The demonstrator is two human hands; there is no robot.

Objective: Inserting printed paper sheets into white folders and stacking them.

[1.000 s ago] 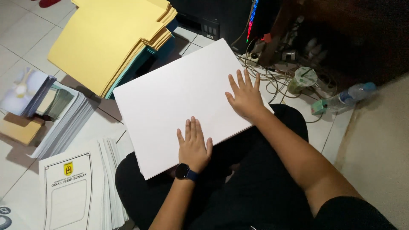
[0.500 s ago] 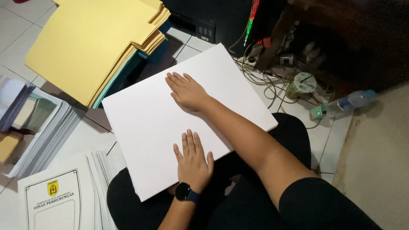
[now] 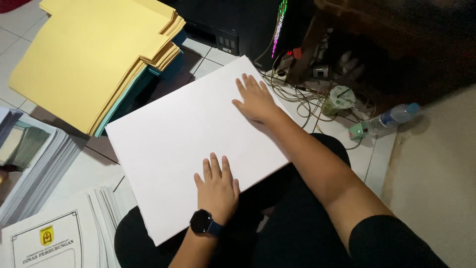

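Here, left hand (image 3: 216, 187) and right hand (image 3: 255, 98), fingers apart, press the white sheet (image 3: 173, 134) inside its edges.

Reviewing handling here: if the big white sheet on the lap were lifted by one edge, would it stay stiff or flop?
The white sheet probably sags when lifted: it looks thin and its edges overhang the lap. It seems light, since the left hand and right hand lie flat on it. Its smooth face may slide easily.

Home office floor: paper stacks (image 3: 39, 168), printer (image 3: 233, 25)
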